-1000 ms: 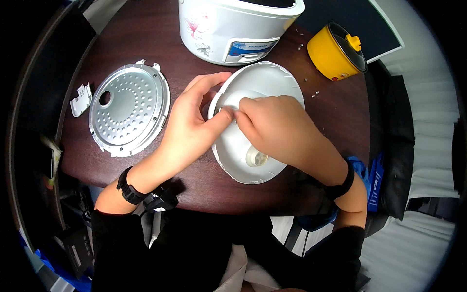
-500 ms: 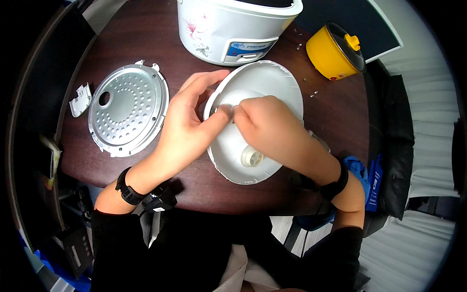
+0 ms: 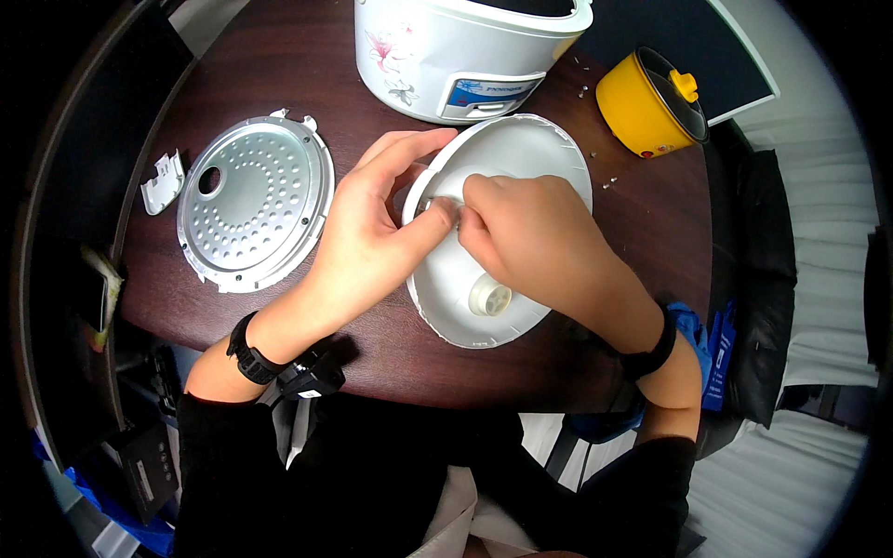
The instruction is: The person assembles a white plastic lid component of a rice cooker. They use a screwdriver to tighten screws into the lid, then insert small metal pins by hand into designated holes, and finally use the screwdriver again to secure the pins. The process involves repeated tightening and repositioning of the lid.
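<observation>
A white round cooker lid (image 3: 521, 158) lies upside down on the dark wooden table (image 3: 279, 84), with a small white knob (image 3: 489, 298) near its front. My left hand (image 3: 372, 232) grips the lid's left rim, thumb pressed inside it. My right hand (image 3: 530, 232) rests over the lid's middle, its fingertips pinched together against the left thumb on a small part that I cannot make out. Both wrists wear black bands.
A perforated metal plate (image 3: 256, 205) lies to the left, a small white plastic piece (image 3: 163, 181) beside it. A white cooker body (image 3: 465, 46) stands at the back, a yellow pot (image 3: 646, 98) at the back right. Small screws (image 3: 609, 183) lie near the lid.
The lid and both hands have shifted slightly; my fingers stay pinched at the same spot inside the lid.
</observation>
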A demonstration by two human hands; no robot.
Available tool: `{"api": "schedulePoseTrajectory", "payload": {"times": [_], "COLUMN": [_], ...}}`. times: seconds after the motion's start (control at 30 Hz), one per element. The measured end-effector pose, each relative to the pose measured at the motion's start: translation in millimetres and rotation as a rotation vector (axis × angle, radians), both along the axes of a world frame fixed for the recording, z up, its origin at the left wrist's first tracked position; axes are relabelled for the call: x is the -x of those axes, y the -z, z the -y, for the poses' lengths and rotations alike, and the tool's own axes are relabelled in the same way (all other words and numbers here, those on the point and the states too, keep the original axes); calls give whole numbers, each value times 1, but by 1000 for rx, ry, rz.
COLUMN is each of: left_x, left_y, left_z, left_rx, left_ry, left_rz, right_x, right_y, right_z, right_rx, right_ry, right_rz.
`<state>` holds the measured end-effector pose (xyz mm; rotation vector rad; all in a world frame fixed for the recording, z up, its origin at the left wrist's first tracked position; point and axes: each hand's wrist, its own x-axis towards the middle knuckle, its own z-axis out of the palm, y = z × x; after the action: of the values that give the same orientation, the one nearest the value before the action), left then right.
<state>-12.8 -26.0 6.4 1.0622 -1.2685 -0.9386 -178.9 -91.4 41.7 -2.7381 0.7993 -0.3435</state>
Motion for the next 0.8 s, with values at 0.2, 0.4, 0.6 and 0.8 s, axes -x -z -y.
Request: {"api": "schedulePoseTrajectory", "payload": {"times": [0.2,0.4,0.6,0.8], "left_x": [-1,0,-2,1], "left_y": [-4,1,-1,-2], "left_z": [-2,1,0,3], "left_rx": [-24,-101,-156,-181], "left_ry": [14,-21,-31,-44], "left_rz": [-3,-70,-93,-27], "right_x": [11,84,158,187], "right_y": [-25,-32,-17,6], "right_z": [1,23,73,103], "right_rx": [-324,-1,-171,-214], "right_ry": [191,346,505,496], "right_rz": [105,-83,-553,-368]}}
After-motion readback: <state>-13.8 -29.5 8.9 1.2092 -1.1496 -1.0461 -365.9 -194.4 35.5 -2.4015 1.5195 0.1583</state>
